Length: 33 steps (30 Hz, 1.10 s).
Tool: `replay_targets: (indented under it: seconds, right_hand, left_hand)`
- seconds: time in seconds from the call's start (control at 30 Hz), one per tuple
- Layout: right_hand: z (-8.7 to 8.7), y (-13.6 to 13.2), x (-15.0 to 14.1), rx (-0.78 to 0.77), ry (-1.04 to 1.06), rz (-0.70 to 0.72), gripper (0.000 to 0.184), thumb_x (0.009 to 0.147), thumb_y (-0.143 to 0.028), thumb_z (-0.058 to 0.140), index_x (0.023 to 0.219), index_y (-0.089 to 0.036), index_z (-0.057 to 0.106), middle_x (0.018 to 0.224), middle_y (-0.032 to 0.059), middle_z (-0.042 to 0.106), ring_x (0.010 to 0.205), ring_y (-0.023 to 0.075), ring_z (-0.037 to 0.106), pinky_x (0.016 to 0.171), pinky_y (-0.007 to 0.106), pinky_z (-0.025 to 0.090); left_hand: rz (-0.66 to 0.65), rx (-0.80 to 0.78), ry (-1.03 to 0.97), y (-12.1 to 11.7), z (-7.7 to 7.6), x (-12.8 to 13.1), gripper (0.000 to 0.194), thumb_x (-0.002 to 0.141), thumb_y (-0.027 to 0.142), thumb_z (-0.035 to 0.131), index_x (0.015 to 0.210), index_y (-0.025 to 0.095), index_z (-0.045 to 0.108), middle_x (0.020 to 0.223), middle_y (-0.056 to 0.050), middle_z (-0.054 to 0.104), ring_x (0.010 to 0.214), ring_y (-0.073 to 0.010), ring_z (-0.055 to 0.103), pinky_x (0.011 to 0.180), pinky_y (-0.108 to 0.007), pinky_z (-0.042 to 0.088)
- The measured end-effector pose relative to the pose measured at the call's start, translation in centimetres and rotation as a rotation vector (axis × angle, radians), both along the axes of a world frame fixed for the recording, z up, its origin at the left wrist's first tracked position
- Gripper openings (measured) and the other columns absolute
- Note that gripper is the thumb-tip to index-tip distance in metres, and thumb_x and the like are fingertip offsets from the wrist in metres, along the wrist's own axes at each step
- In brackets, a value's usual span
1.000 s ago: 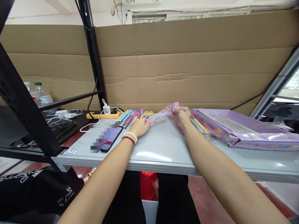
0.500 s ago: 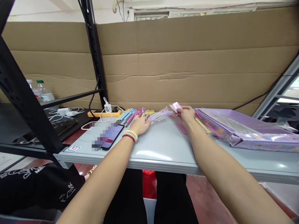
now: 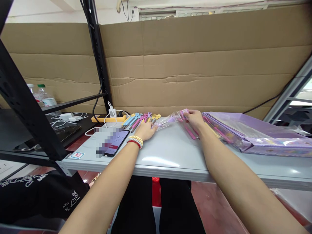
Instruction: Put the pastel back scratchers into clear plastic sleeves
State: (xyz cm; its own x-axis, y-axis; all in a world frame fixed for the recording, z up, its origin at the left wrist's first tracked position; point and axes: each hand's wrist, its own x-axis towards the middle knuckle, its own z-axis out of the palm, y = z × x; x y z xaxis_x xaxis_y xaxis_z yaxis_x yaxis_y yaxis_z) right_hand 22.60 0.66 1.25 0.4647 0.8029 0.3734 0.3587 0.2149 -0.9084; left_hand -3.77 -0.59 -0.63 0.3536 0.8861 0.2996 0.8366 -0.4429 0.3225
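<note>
Both my hands are on a clear plastic bag (image 3: 162, 123) with a purple claw-ended stick inside, which looks like a back scratcher (image 3: 171, 119). My left hand (image 3: 146, 130) pinches the bag's left end, its wrist wearing beaded bands. At the opposite end, my right hand (image 3: 195, 119) grips near the pink header card (image 3: 184, 112). Just beyond my left hand lie several loose back scratchers (image 3: 136, 119) in blue, pink and yellow. More bagged pink ones (image 3: 189, 130) lie beneath and beside my right hand, partly covered by it.
A purple box (image 3: 263, 148) with clear bags on it fills the table's right side. On the left are a phone (image 3: 118, 143), a yellow power strip (image 3: 98, 119) and white cables. A black shelf post (image 3: 98, 55) rises there; cardboard (image 3: 182, 71) walls the back.
My right hand has lowered the header end of the bag slightly, so the card now lies flatter and the bag is closer to the bagged pink ones. My left hand stays nearly still.
</note>
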Motion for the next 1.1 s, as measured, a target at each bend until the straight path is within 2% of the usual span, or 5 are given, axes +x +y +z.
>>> replay_targets:
  seconds: [0.4, 0.77, 0.87, 1.0, 1.1]
  right_hand:
    - [0.5, 0.2, -0.1, 0.111, 0.156, -0.221, 0.011, 0.063, -0.012, 0.061, 0.071, -0.012, 0.068, 0.057, 0.0015, 0.063, 0.051, 0.0127, 0.054, 0.050, 0.025, 0.048]
    - [-0.4, 1.4, 0.4, 0.144, 0.332, -0.124, 0.028, 0.047, -0.002, 0.073, 0.060, -0.017, 0.054, 0.054, -0.0038, 0.057, 0.052, 0.0123, 0.055, 0.051, 0.026, 0.049]
    - [-0.2, 1.0, 0.1, 0.109, 0.337, 0.002, 0.034, 0.043, -0.001, 0.075, 0.061, -0.018, 0.052, 0.054, -0.0056, 0.055, 0.052, 0.0117, 0.056, 0.048, 0.024, 0.049]
    - [0.5, 0.1, -0.4, 0.067, 0.358, 0.206, 0.022, 0.054, -0.008, 0.074, 0.071, -0.014, 0.062, 0.065, 0.0019, 0.065, 0.058, 0.0138, 0.060, 0.047, 0.024, 0.050]
    - [0.6, -0.1, -0.6, 0.026, 0.353, 0.224, 0.009, 0.063, -0.009, 0.068, 0.070, -0.013, 0.065, 0.065, 0.0045, 0.065, 0.055, 0.0141, 0.059, 0.045, 0.026, 0.051]
  left_hand:
    - [0.009, -0.015, 0.059, 0.0, 0.3, 0.3, 0.044, 0.091, 0.050, 0.031, 0.091, 0.020, 0.062, 0.102, -0.012, 0.067, 0.102, -0.0292, 0.059, 0.082, -0.038, 0.045]
    - [0.009, -0.064, -0.002, 0.1, 0.1, 0.3, 0.045, 0.090, 0.053, 0.034, 0.094, 0.020, 0.063, 0.103, -0.012, 0.068, 0.101, -0.0269, 0.060, 0.081, -0.034, 0.045]
    - [0.005, -0.057, 0.002, 0.2, 0.0, 0.3, 0.046, 0.091, 0.054, 0.033, 0.094, 0.019, 0.064, 0.102, -0.012, 0.068, 0.099, -0.0267, 0.061, 0.081, -0.034, 0.045]
    - [0.011, -0.047, -0.004, 0.3, -0.1, 0.1, 0.050, 0.091, 0.056, 0.031, 0.092, 0.018, 0.064, 0.102, -0.014, 0.068, 0.098, -0.0268, 0.061, 0.081, -0.034, 0.045]
    - [0.013, -0.040, -0.004, 0.4, -0.2, 0.1, 0.051, 0.091, 0.057, 0.030, 0.092, 0.018, 0.064, 0.103, -0.014, 0.068, 0.098, -0.0269, 0.061, 0.082, -0.034, 0.045]
